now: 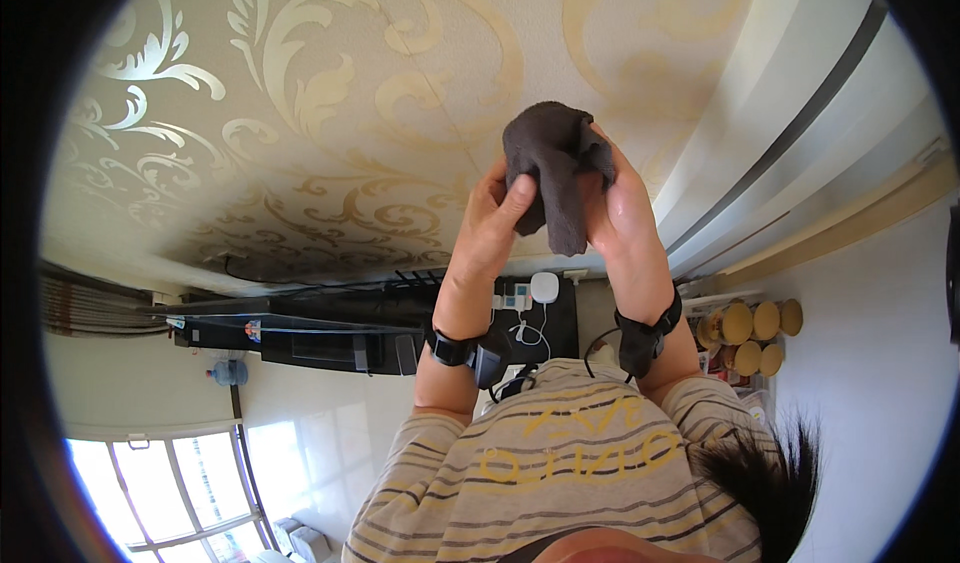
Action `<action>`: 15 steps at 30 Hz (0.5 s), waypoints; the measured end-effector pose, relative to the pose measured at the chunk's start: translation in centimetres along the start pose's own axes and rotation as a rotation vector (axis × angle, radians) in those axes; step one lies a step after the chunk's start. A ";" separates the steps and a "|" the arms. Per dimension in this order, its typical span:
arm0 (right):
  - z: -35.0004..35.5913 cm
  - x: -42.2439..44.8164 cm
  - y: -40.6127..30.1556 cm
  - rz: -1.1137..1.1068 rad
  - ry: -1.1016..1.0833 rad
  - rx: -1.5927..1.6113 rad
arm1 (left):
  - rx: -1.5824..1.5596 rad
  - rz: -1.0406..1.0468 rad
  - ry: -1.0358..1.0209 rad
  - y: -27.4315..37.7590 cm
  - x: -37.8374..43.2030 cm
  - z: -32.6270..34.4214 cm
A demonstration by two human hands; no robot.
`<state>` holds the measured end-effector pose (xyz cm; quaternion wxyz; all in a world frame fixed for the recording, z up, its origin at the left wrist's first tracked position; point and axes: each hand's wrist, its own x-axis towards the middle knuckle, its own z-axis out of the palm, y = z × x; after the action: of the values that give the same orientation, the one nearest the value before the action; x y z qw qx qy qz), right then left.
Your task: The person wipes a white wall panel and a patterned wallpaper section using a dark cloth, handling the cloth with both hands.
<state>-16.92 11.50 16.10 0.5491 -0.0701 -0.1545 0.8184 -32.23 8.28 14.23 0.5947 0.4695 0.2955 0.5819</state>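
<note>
A dark grey cloth (551, 165) is bunched up between my two hands, raised in front of a wall with a gold scroll pattern. Its folds are crumpled at the top, and one thick fold hangs down in the middle. My left hand (495, 207) grips the left side, thumb pressed across the front and fingers mostly hidden behind the fabric. On the other side, my right hand (615, 203) holds the cloth against its palm and fingers, which the fabric partly covers. Both forearms wear black strapped devices.
Patterned wallpaper (420, 113) fills the upper view, bordered at right by white moulding (750, 150). Below my arms stands a black cabinet (559, 330) bearing a power strip (516, 298), a white box (544, 288) and cables. Shelved jars with yellowish lids (736, 323) stand at right.
</note>
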 end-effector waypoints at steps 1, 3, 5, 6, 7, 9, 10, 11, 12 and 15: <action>0.2 -0.2 0.0 -0.046 0.091 -0.075 | 0.206 -0.002 0.056 0.1 -0.2 -0.1; 0.6 -0.2 -0.4 -0.079 0.133 -0.166 | 0.153 -0.018 0.094 0.4 -0.6 0.1; 0.1 -0.2 -1.0 -0.114 0.179 -0.256 | 0.058 0.118 0.154 1.1 -0.6 0.9; -0.5 -0.3 -1.3 -0.057 0.135 -0.354 | 0.083 0.199 0.155 1.3 -0.2 1.3; -0.9 -0.3 -1.5 0.002 0.091 -0.452 | 0.084 0.198 0.150 1.5 0.0 1.9; -1.2 -0.7 -1.3 0.063 0.043 -0.469 | -0.185 0.236 0.080 2.3 0.3 3.2; -1.3 -0.8 -0.9 0.005 0.074 -0.540 | -0.167 0.297 0.093 2.8 0.4 3.4; -1.2 -0.9 -0.6 -0.053 0.104 -0.610 | -0.161 0.300 0.095 3.4 0.7 3.5; -1.3 -0.9 -0.4 -0.118 0.100 -0.645 | -0.046 0.386 0.128 4.1 1.1 3.5; -1.0 -1.1 -1.3 -0.234 0.066 -0.720 | 0.162 0.536 0.346 6.6 3.3 5.7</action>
<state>-15.09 11.16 15.53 0.5838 -0.2666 -0.4215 0.6407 -29.38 9.48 22.98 0.3221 0.4706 0.3031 0.7635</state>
